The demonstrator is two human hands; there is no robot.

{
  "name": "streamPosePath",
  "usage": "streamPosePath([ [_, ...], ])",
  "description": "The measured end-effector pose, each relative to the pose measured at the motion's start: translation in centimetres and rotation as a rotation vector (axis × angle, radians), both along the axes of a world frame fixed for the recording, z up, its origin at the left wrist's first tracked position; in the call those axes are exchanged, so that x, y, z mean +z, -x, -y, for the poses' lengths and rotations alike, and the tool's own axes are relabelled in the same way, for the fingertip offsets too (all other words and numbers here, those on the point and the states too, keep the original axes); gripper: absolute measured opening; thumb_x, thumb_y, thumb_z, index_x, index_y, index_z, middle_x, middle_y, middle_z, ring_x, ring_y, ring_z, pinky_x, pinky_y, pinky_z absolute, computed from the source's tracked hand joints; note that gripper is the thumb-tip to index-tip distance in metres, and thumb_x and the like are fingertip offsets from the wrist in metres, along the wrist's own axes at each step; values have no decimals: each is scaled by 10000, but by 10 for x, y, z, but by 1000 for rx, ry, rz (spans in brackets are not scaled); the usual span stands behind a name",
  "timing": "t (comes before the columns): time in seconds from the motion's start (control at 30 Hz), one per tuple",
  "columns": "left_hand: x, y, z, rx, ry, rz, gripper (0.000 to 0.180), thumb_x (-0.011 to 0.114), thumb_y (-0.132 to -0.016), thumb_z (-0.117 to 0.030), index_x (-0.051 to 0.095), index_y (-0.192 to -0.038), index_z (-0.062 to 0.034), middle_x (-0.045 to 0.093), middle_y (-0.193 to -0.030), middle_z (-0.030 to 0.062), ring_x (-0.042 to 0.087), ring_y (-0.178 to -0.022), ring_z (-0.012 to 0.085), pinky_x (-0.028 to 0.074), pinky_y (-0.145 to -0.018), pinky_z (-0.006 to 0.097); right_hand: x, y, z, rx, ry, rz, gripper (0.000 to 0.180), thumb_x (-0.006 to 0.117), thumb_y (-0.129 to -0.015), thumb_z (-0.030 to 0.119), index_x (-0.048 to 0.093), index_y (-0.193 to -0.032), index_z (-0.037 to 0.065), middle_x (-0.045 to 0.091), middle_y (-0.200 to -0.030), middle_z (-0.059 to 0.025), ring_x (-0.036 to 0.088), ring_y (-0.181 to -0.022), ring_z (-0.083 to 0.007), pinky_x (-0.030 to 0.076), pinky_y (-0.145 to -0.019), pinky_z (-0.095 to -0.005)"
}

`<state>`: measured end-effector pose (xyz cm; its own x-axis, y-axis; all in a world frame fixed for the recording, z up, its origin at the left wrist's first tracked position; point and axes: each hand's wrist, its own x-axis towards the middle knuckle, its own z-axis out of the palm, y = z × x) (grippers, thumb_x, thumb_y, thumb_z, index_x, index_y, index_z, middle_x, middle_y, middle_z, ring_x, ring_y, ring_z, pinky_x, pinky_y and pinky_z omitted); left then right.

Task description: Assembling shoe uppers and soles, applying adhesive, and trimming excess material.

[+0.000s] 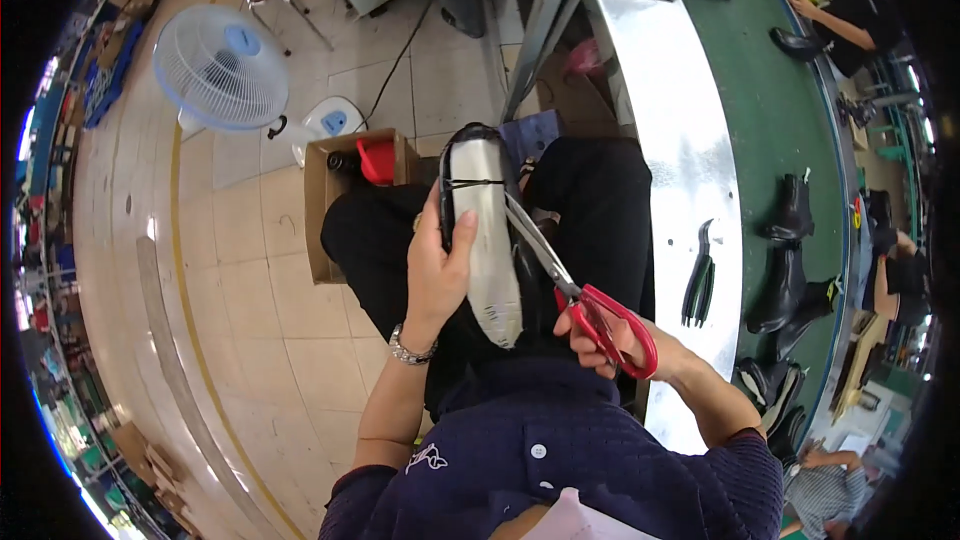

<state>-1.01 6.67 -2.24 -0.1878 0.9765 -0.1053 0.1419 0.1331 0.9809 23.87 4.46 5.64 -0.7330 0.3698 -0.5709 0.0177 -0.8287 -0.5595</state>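
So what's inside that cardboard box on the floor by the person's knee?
Inside the cardboard box, a red plastic scoop-like container and a dark round object show at the top. The person's black trouser leg covers the rest, so whatever lies deeper cannot be seen.

There is one view, from a fisheye camera worn on the person's head. It looks steeply down over the chest and lap, so the forearms enter from the lower edge and the hands sit close, near the middle of the picture. The left hand and right hand are the nearest things to the lens. The tiled floor fills the left side, farther off. The table runs up the right side, and its straight edge bends toward the rim. A dark round border closes the corners. No second view shares the scene.
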Motion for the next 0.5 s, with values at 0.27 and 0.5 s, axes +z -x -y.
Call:
streamPosePath([
  [0.27,-3,-1,2,25,-70,-152,538,517,-978,-283,407,-1376,61,547,-1291,250,556,-1184,309,414,-989,344,-2,52,-1,-75,-15,194,567,396,-942,628,467,-909,66,396,-673,27,437,-546,-79,415,-446,-232],
  [0.5,-1,0,-11,21,-295,-324,546,572,-941,-259,427,-1384,26,446,-1396,250,445,-1283,367,354,-1052,406,-3,48,-8,7,-235,521,488,510,-960,467,506,-699,54,480,-579,-19,493,-528,-117,428,-452,-270],
])
